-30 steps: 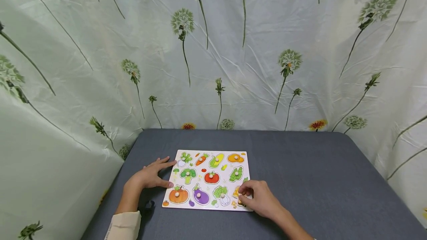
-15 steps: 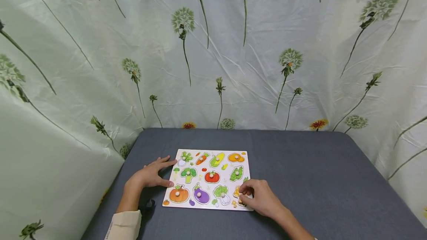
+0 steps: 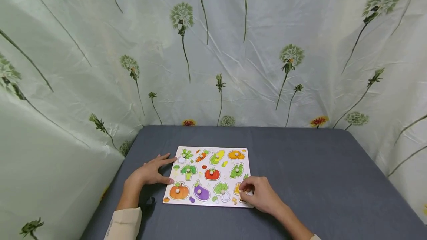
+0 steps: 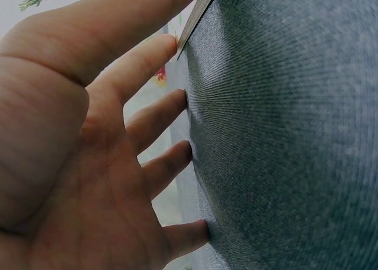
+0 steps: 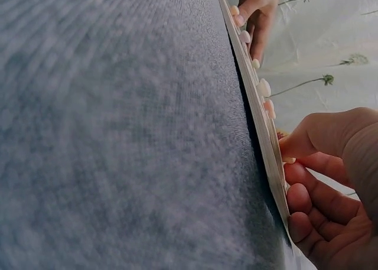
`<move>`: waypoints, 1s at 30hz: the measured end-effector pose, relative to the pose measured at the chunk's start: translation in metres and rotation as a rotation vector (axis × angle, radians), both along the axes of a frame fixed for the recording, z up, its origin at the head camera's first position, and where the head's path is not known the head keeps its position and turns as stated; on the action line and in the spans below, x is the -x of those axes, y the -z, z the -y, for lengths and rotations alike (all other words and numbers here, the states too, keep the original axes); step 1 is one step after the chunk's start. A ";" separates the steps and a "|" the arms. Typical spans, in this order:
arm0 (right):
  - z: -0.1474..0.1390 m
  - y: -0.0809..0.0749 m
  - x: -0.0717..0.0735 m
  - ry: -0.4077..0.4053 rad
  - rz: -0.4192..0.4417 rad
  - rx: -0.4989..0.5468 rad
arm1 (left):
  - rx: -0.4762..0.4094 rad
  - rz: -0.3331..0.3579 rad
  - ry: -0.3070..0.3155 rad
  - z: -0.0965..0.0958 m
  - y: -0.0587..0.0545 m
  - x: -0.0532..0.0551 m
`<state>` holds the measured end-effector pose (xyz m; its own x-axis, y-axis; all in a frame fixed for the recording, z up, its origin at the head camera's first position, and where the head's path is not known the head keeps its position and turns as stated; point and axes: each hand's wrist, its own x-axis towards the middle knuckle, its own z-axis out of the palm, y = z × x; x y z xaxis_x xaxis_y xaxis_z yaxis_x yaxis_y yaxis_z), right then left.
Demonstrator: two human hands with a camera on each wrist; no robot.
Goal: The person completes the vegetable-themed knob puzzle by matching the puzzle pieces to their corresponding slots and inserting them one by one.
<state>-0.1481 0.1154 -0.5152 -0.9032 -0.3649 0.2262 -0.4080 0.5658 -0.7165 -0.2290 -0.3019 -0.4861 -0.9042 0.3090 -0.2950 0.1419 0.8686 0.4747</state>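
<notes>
A white peg puzzle board point(image 3: 191, 201) with vegetable pieces, each with a small round knob, lies flat on the table. My left hand point(image 3: 150, 171) is spread at its left edge, thumb and index fingertips on the border. In the left wrist view, the other fingertips point(image 4: 188, 149) of that hand rest on the cloth. At the lower right corner, my right hand point(image 3: 261, 194) pinches the knob point(image 5: 289, 160) of a yellow-and-brown puzzle piece point(image 3: 237, 189), mostly hidden by the fingers. That hand's lower fingers are at the board's edge in the right wrist view.
Pumpkin point(image 3: 179, 192), eggplant point(image 3: 201, 193), tomato point(image 3: 212, 175) and bok choy point(image 3: 220, 187) pieces sit in the board among several others. Dark grey cloth covers the table point(image 3: 310, 173). A flower-patterned curtain point(image 3: 233, 47) hangs behind and at the sides.
The head view has tilted slightly, so board and hands appear a little higher. Both hands keep their places on the board.
</notes>
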 end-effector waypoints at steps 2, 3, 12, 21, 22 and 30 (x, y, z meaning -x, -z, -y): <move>-0.001 0.000 0.000 0.006 -0.002 -0.004 | 0.000 -0.001 0.000 -0.001 -0.001 0.000; -0.001 0.000 0.000 0.010 -0.007 -0.009 | -0.001 0.000 -0.001 -0.001 -0.001 0.000; -0.002 0.004 -0.002 0.017 0.024 -0.017 | 0.000 0.020 0.002 -0.002 -0.002 0.000; -0.003 0.007 -0.004 0.017 0.038 -0.010 | -0.010 0.022 0.005 -0.003 0.002 -0.002; -0.003 0.007 -0.005 0.016 0.042 -0.006 | -0.007 0.023 0.007 -0.003 0.003 -0.002; -0.011 0.013 -0.008 -0.029 0.085 0.066 | -0.003 0.008 0.024 0.004 0.007 -0.005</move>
<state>-0.1404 0.1266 -0.5281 -0.9092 -0.3783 0.1738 -0.3600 0.5046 -0.7847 -0.2238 -0.3058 -0.4931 -0.8939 0.3317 -0.3015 0.1589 0.8634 0.4788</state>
